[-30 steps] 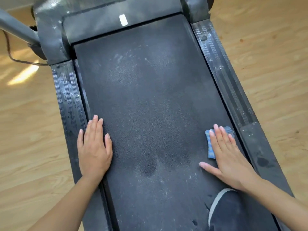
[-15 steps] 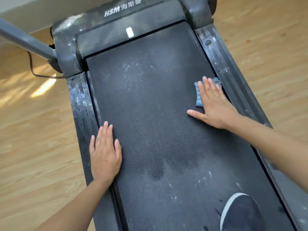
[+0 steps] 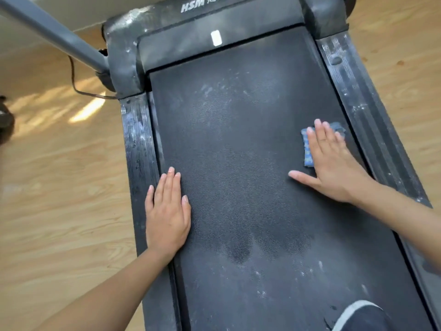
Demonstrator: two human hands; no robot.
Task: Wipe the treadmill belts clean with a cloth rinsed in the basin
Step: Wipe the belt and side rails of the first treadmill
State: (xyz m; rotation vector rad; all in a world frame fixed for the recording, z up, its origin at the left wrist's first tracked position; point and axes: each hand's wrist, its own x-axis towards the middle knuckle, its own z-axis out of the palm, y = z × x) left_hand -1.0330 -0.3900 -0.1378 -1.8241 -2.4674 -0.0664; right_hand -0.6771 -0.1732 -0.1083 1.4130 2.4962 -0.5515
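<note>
Head view shows our right hand (image 3: 334, 163) lying flat on the cloth (image 3: 307, 149), at the right side of the belt (image 3: 238, 139), just beside the right rail (image 3: 372, 130). The fingers (image 3: 321, 134) are straight and close together, the thumb is spread to the left. We press the cloth down; we do not clamp it. Only its blue edge shows to the left of the fingers and beyond them.

Half a second ago this hand was farther up the belt, close to the far end. Now it has come back toward us and sits a little beyond the tips of our left hand (image 3: 167, 216). The second before that it was near as well, so we judge this is a stroke going far and back along the right strip.

The left hand has not moved. It rests flat on the left edge of the belt, fingers straight and together, and only supports us.

For the task, we think one strip is being finished, not the whole belt. Pale smears remain at the far middle (image 3: 214, 91), and white specks (image 3: 262, 283) lie near our shoe (image 3: 360, 316). The basin is not in view, so rinsing would mean leaving the belt.
</note>
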